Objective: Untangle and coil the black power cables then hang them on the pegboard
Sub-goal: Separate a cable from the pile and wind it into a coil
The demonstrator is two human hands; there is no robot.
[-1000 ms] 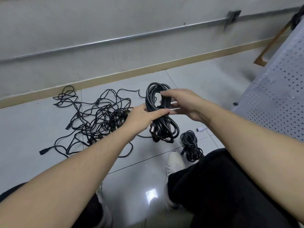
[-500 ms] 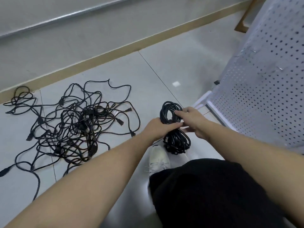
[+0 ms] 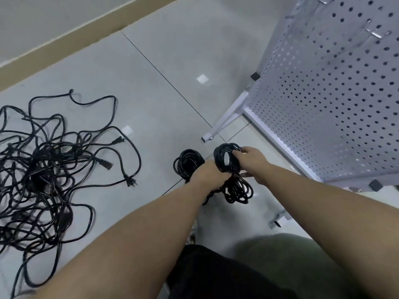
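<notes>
currently the step in hand looks like finishing off one coil before hanging it. far to the left of the fingers, a tangled heap of black power cables [image 3: 43, 169] sprawls on the tiled floor [image 3: 162, 83], not yet sorted. just left of the fingers, a finished coil [image 3: 187, 162] lies on the floor. the left hand [image 3: 208, 173] reaches forward, arm extended, fingers curled round the middle of a coiled black cable [image 3: 228, 169], its lower loops hanging beneath. the right hand [image 3: 252, 161] comes in from the right, its fingers pinching the coil's upper loops. to the right of the fingers stands the white pegboard [image 3: 323, 93], with metal hooks [image 3: 376, 34] high up. next, the coil likely needs securing, then lifting up to a hook.
</notes>
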